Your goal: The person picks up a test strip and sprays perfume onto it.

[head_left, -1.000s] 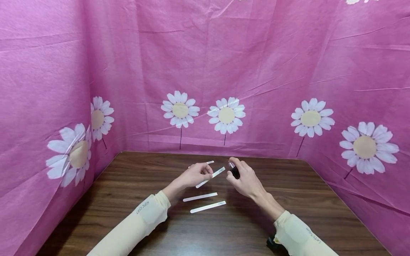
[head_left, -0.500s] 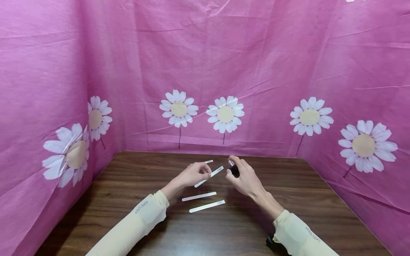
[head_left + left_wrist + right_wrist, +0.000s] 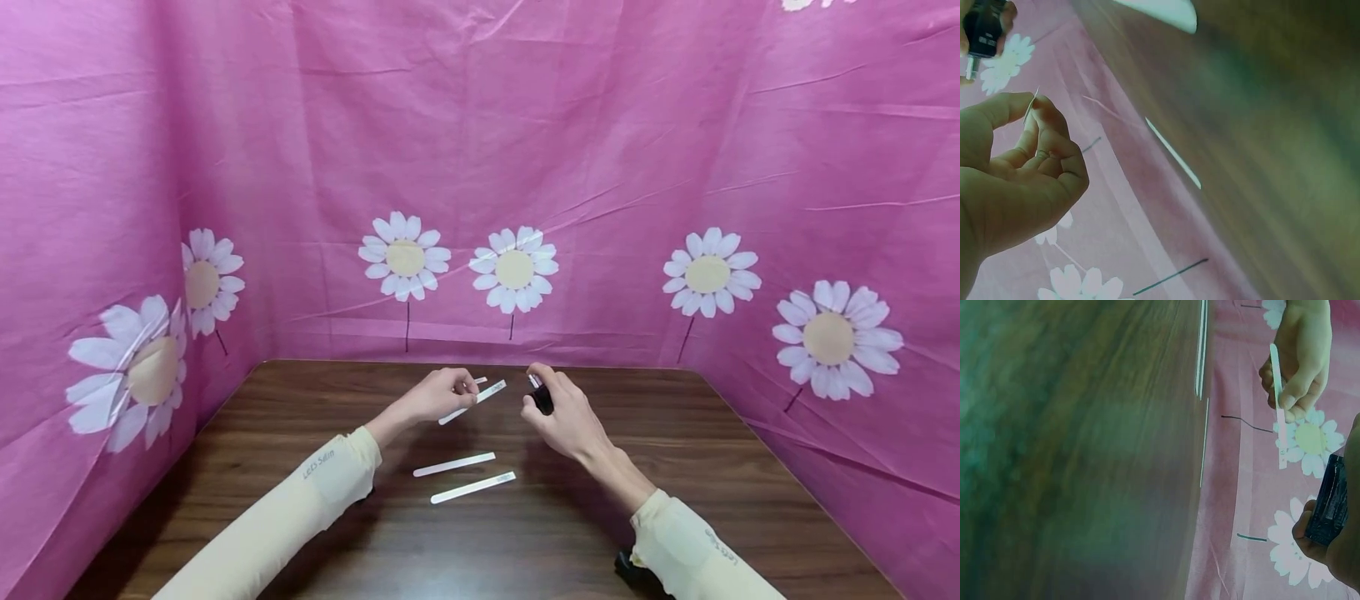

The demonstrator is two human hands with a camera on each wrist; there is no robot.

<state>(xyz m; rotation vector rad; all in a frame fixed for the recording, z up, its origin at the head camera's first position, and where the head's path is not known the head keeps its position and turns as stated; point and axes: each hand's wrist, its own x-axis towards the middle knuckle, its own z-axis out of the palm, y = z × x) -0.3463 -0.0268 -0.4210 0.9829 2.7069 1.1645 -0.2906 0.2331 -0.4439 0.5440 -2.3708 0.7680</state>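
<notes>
My left hand (image 3: 433,395) pinches a thin white strip (image 3: 491,391) between thumb and fingertips, held above the table; the left wrist view shows the strip (image 3: 1030,107) nearly edge-on. Across from it, my right hand (image 3: 572,419) grips a small black bottle (image 3: 542,400) with a clear and silver nozzle end pointing toward the strip. In the right wrist view the black bottle (image 3: 1329,503) lies in the curled fingers, apart from the strip (image 3: 1277,375). Two white strips (image 3: 454,464) (image 3: 474,487) lie side by side on the table, nearer the body.
Another white strip (image 3: 481,381) lies behind my left hand, partly hidden. The dark wooden table (image 3: 675,467) is bounded by pink cloth (image 3: 480,150) with white flowers on the back and both sides. A black object (image 3: 628,568) shows under the right sleeve.
My left hand has risen a little with its strip, away from the strips on the table. The right hand keeps its grip on the bottle. The head view has shifted slightly.
</notes>
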